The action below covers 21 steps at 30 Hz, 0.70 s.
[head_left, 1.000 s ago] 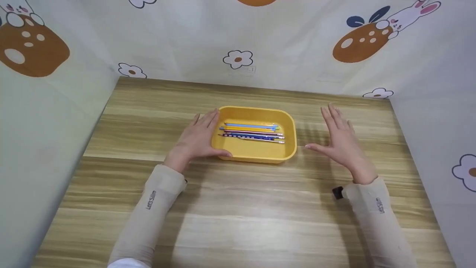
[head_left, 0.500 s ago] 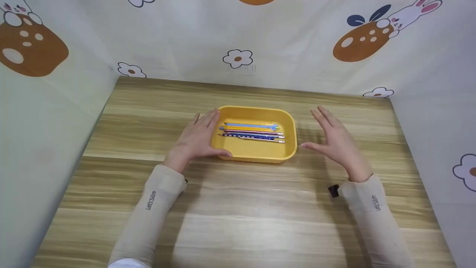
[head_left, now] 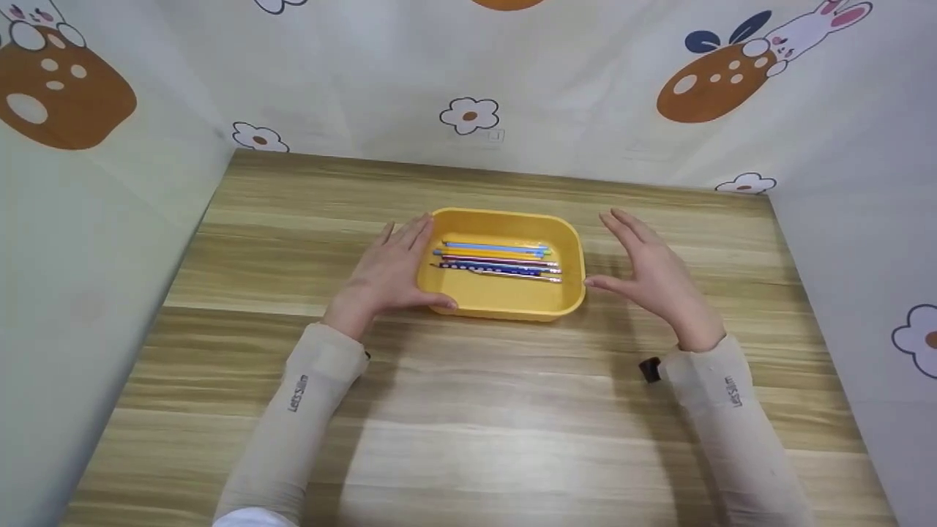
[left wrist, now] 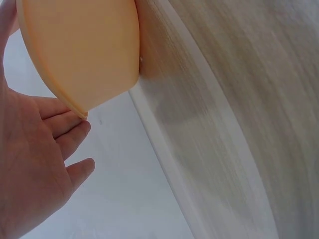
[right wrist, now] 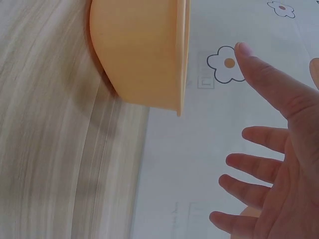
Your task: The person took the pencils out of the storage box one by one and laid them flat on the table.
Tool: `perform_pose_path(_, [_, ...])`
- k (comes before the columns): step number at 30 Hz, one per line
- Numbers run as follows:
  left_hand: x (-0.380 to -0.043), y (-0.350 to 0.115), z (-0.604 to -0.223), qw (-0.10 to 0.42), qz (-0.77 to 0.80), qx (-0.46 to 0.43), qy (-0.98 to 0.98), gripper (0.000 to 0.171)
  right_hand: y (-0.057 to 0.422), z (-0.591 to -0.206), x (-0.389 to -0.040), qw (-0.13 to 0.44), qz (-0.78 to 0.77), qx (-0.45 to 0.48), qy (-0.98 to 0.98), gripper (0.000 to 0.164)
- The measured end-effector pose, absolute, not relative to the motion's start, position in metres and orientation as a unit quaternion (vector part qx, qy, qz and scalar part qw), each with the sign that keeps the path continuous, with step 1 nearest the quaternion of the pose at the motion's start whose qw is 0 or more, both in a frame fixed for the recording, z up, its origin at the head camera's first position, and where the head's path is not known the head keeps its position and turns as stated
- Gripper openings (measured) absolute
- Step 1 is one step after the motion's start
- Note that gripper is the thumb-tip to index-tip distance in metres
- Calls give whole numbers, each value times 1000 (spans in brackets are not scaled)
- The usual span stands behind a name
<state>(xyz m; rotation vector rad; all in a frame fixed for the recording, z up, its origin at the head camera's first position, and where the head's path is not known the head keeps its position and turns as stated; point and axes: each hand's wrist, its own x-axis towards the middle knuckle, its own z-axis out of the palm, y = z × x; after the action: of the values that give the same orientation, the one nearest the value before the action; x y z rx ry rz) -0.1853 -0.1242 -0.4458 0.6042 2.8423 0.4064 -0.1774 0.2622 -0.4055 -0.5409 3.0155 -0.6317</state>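
Observation:
A yellow plastic box (head_left: pixel 505 314) with rounded corners stands on the wooden table. Several pencils (head_left: pixel 498 260) in blue, yellow, dark red and silver lie side by side across its floor. My left hand (head_left: pixel 384 274) is at the box's left end, thumb over the near corner and fingers along the rim. In the left wrist view, the fingertips of this left hand (left wrist: pixel 37 144) meet the rim of the box (left wrist: pixel 82 50). On the other side, my right hand (head_left: pixel 655 282) is spread, its thumb tip right at the right rim. The right wrist view shows those fingers (right wrist: pixel 251 167) extended beside the box (right wrist: pixel 139 50).
The wood-grain table (head_left: pixel 498 424) stretches in front of the box and to both sides. Pale curtain walls (head_left: pixel 366 88) with flower and rabbit prints enclose it at the back, left and right. A small black piece (head_left: pixel 649 369) sits at the right cuff.
My right hand has moved left toward the box's right end, its thumb closing the gap to the rim. The left hand, box and pencils have stayed put.

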Motion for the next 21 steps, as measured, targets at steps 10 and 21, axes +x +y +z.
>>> perform_pose_path(10, [-185,-124,-443,96,123,216,964,134,253,-402,-180,12,-202,-185,962,91])
perform_pose_path(21, [-186,-125,-445,98,126,212,964,134,237,-396,-188,27,-202,-213,956,76])
